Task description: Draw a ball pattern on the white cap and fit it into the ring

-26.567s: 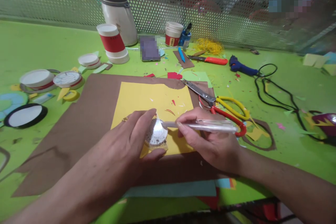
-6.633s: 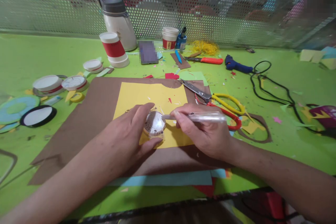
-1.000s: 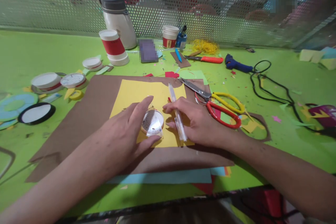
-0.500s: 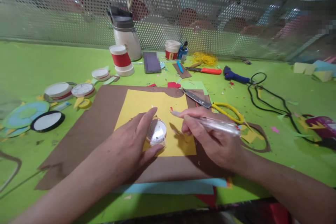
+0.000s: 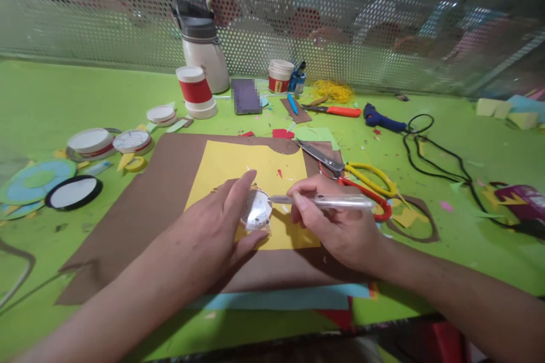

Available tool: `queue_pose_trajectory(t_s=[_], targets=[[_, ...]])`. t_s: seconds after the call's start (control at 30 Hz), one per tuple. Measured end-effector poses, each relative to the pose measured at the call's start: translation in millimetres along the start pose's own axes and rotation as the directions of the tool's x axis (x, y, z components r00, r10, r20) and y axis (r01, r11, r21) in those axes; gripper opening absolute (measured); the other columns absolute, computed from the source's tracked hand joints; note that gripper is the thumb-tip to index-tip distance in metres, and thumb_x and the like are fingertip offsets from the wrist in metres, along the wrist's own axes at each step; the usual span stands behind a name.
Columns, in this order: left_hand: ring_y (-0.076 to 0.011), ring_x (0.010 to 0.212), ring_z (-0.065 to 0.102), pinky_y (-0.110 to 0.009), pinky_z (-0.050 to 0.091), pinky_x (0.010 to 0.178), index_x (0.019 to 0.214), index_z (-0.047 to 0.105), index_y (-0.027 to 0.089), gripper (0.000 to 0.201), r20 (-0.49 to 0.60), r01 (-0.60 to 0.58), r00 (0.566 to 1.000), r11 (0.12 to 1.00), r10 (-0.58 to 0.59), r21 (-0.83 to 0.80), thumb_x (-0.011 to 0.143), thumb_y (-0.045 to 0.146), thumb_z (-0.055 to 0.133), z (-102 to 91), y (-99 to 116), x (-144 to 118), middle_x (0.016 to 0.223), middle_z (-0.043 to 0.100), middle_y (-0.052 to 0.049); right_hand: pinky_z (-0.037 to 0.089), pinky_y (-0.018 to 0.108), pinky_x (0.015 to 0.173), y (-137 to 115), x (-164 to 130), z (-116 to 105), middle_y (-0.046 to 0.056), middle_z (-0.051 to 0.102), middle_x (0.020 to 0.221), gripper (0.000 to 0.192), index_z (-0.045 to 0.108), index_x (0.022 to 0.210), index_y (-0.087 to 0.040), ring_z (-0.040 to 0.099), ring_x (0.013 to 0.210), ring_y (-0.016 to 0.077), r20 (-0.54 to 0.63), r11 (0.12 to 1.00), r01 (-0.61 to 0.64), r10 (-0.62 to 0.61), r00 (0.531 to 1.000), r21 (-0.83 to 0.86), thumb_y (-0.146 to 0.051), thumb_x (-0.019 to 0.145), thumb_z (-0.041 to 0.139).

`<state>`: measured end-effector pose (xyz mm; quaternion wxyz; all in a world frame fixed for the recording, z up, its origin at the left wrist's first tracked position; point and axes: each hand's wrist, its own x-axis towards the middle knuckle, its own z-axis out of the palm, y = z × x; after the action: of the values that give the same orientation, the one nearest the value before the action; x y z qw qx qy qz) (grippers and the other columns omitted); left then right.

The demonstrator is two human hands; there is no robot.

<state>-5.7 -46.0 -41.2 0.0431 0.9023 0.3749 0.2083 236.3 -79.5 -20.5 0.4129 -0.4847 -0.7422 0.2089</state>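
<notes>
My left hand (image 5: pixel 221 210) curls around a small round white disc (image 5: pixel 257 209), thumb and fingers at its edge. The disc looks shiny and lies on a yellow sheet of paper (image 5: pixel 213 164). My right hand (image 5: pixel 336 221) grips a clear-barrelled pen (image 5: pixel 340 202), its tip at the disc's right edge; whether it touches, I cannot tell. Under the yellow sheet is a brown sheet (image 5: pixel 140 210). Just beyond my right hand lie scissors (image 5: pixel 323 157) with one yellow and one red handle loop.
Round white lids (image 5: pixel 91 142) and a black-rimmed disc (image 5: pixel 74 193) lie left. Behind stand a white jug (image 5: pixel 206 59), a red-and-white cup (image 5: pixel 195 91) and a small tub (image 5: pixel 280 76). A red-handled knife (image 5: pixel 340 112) and a blue glue gun (image 5: pixel 383 119) with black cord lie right.
My right hand has moved the pen left and slightly down, bringing its tip to the disc's edge. The scissors' red handle loop now shows. My left hand keeps its hold.
</notes>
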Motion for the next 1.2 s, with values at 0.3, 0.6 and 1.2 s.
queue_pose_trajectory(t_s=[0.3,0.6,1.2], targets=[[-0.0394,0.117,0.076,-0.052,0.066,0.095,0.159,0.034,0.013,0.072,-0.001,-0.013,1.000,1.000,0.013,0.020,0.101,0.045,0.064,0.0,-3,0,0.138,0.070,-0.025,0.056,0.027,0.071,6,-3,1,0.001,0.077,0.088,0.015,0.070,0.113,-0.021,0.073,0.074,0.0146,-0.020,0.996,0.067,-0.066,0.998,0.058,-0.026,0.109,0.057],[-0.0400,0.124,0.074,-0.053,0.066,0.099,0.157,0.034,0.015,0.071,0.050,-0.001,0.999,1.000,0.001,0.016,0.101,0.043,0.066,-5.4,-1,4,0.139,0.068,-0.026,0.061,0.034,0.084,13,2,11,0.008,0.079,0.105,0.020,0.069,0.118,-0.020,0.075,0.095,0.0213,0.159,0.998,0.054,-0.051,0.986,-0.015,-0.018,0.099,0.073],[-0.0404,0.127,0.073,-0.053,0.064,0.100,0.157,0.035,0.013,0.069,0.064,-0.001,0.998,0.999,-0.002,0.042,0.103,0.047,0.062,-7.9,0,6,0.142,0.068,-0.026,0.059,0.030,0.076,8,7,11,0.003,0.083,0.099,0.017,0.071,0.115,-0.024,0.077,0.083,0.0191,0.170,0.999,0.007,0.000,0.985,-0.037,-0.019,0.099,0.072]])
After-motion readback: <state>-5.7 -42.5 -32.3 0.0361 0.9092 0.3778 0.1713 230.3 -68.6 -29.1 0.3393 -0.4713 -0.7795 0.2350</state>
